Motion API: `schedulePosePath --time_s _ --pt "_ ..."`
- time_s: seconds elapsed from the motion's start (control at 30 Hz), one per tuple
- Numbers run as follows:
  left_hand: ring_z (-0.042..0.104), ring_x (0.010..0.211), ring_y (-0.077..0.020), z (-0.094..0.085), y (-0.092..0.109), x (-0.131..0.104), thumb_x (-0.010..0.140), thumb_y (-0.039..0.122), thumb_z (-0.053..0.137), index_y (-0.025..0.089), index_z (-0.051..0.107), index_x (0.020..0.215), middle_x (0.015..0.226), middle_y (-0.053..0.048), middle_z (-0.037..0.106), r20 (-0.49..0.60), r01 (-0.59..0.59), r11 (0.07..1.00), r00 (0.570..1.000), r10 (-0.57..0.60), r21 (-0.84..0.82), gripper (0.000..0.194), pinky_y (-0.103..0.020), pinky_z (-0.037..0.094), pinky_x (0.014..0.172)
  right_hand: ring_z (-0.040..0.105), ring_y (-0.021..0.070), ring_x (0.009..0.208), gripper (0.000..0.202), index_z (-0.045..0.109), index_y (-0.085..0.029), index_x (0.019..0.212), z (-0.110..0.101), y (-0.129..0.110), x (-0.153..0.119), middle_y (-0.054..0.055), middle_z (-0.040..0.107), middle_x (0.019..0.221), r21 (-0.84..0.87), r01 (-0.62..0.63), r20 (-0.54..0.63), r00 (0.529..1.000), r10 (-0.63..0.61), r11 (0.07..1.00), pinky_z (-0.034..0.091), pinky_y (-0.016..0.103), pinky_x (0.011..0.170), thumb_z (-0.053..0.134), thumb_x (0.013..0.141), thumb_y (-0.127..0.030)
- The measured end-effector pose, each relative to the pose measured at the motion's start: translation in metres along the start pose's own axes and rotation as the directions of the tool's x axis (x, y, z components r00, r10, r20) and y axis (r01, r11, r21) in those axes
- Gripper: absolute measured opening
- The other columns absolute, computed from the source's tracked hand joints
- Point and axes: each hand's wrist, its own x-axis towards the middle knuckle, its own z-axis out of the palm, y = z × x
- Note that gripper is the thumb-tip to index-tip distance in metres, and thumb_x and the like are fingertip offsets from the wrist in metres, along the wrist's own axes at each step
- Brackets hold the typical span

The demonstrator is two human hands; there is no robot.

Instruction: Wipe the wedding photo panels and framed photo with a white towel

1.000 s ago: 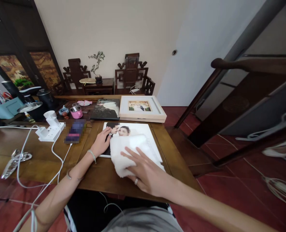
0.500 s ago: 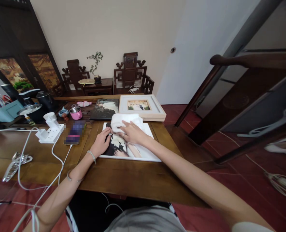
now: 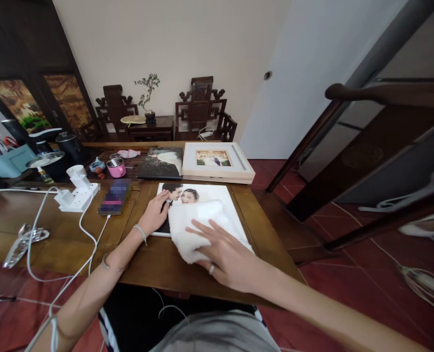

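Observation:
A photo print [image 3: 222, 194] with a white background lies flat on the wooden table, two people pictured on it. My left hand [image 3: 156, 211] rests on its left edge, fingers stretched out and holding nothing. Over the lower part of the print is a folded white towel [image 3: 191, 220]. My right hand [image 3: 224, 252] presses on this towel and grips it, fingers spread across the top, with a ring on one finger. The towel hangs a little past the print's near edge and hides much of the picture.
Behind the print lie a dark photo album [image 3: 160, 164] and a pale wooden picture frame [image 3: 219, 164]. To the left are a phone [image 3: 115, 196], a white power strip [image 3: 78, 198] with cables, a pink cup [image 3: 116, 167] and a clear hair claw [image 3: 24, 244]. A dark wooden chair [image 3: 363, 151] stands right.
My right hand has drawn the towel toward me, from the print's far edge down past its near edge. The pictured faces now show. My left hand has stayed in place.

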Motion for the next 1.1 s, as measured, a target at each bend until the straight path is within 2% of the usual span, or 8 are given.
schedulePosePath --time_s 0.1,0.27,0.4,0.57,0.67,0.73,0.93,1.1 --pt "0.046 0.131 -0.0249 0.002 -0.001 0.0 0.091 0.023 0.039 0.006 0.057 0.125 0.137 -0.018 0.053 -0.01 0.003 1.0 1.0 -0.003 0.017 0.042 -0.045 0.034 0.112 0.032 0.0287 0.138 0.031 0.067 -0.02 0.112 -0.002 0.015 0.002 0.01 0.052 0.139 -0.006 -0.044 -0.045 0.998 0.044 0.999 0.025 0.056 0.112 0.049 0.088 -0.016" --pt "0.047 0.13 -0.0253 0.0 0.003 0.0 0.091 0.026 0.04 0.008 0.058 0.124 0.136 -0.017 0.053 -0.013 0.021 1.0 1.0 -0.021 -0.015 0.041 -0.045 0.034 0.112 0.033 0.0311 0.137 0.033 0.067 -0.015 0.113 -0.007 0.057 0.04 0.017 0.053 0.136 -0.113 -0.28 -0.109 0.957 0.268 0.953 0.026 0.055 0.11 0.043 0.093 -0.023" --pt "0.05 0.128 -0.0222 -0.008 0.011 0.001 0.094 0.031 0.037 0.012 0.06 0.123 0.135 -0.013 0.056 -0.081 0.064 0.988 0.994 -0.076 -0.143 0.041 -0.041 0.034 0.112 0.031 0.0344 0.137 0.035 0.063 -0.017 0.12 -0.005 0.062 0.073 0.016 0.051 0.138 -0.157 -0.366 -0.15 0.927 0.344 0.917 0.028 0.061 0.103 0.039 0.095 -0.023" --pt "0.049 0.129 -0.0196 -0.012 0.01 0.003 0.097 0.039 0.03 0.012 0.054 0.13 0.138 -0.01 0.054 -0.24 0.094 0.924 0.952 -0.193 -0.37 0.048 -0.038 0.034 0.112 0.026 0.0329 0.139 0.028 0.068 -0.018 0.11 0.002 0.035 0.073 0.013 0.044 0.145 -0.113 -0.068 -0.029 0.997 0.065 0.991 0.021 0.061 0.108 0.047 0.092 -0.023" --pt "0.048 0.129 -0.0187 -0.008 0.004 0.004 0.099 0.041 0.025 0.014 0.051 0.133 0.139 -0.008 0.053 -0.249 0.119 0.904 0.939 -0.237 -0.411 0.051 -0.037 0.036 0.111 0.026 0.0275 0.14 0.025 0.069 -0.021 0.105 0.0 0.021 0.051 0.01 0.051 0.14 0.003 0.159 0.023 0.987 -0.159 0.987 0.016 0.056 0.113 0.051 0.088 -0.018" --pt "0.049 0.128 -0.0184 -0.006 0.004 0.004 0.099 0.041 0.024 0.014 0.052 0.132 0.137 -0.009 0.055 -0.25 0.121 0.907 0.939 -0.237 -0.404 0.051 -0.036 0.037 0.11 0.033 0.0247 0.137 0.025 0.069 -0.021 0.104 -0.006 0.018 0.035 0.009 0.06 0.13 0.084 0.198 0.013 0.98 -0.199 0.977 0.018 0.051 0.114 0.05 0.089 -0.017" --pt "0.052 0.126 -0.0223 -0.006 0.014 0.001 0.095 0.033 0.037 0.01 0.063 0.118 0.133 -0.014 0.058 -0.12 0.076 0.981 0.988 -0.098 -0.176 0.042 -0.039 0.036 0.111 0.057 0.0285 0.11 0.035 0.068 -0.021 0.096 -0.02 0.047 0.014 0.01 0.068 0.107 0.184 -0.126 -0.054 0.989 0.138 0.975 0.044 0.044 0.094 0.037 0.097 -0.038" --pt "0.049 0.129 -0.025 -0.003 0.011 -0.001 0.09 0.023 0.043 0.012 0.062 0.12 0.136 -0.013 0.054 -0.016 0.023 0.999 1.0 -0.023 -0.031 0.037 -0.044 0.036 0.112 0.059 0.029 0.106 0.036 0.067 -0.02 0.096 -0.019 0.079 0.052 0.009 0.068 0.11 0.42 -0.226 -0.231 0.91 0.345 0.879 0.042 0.045 0.095 0.039 0.095 -0.044"
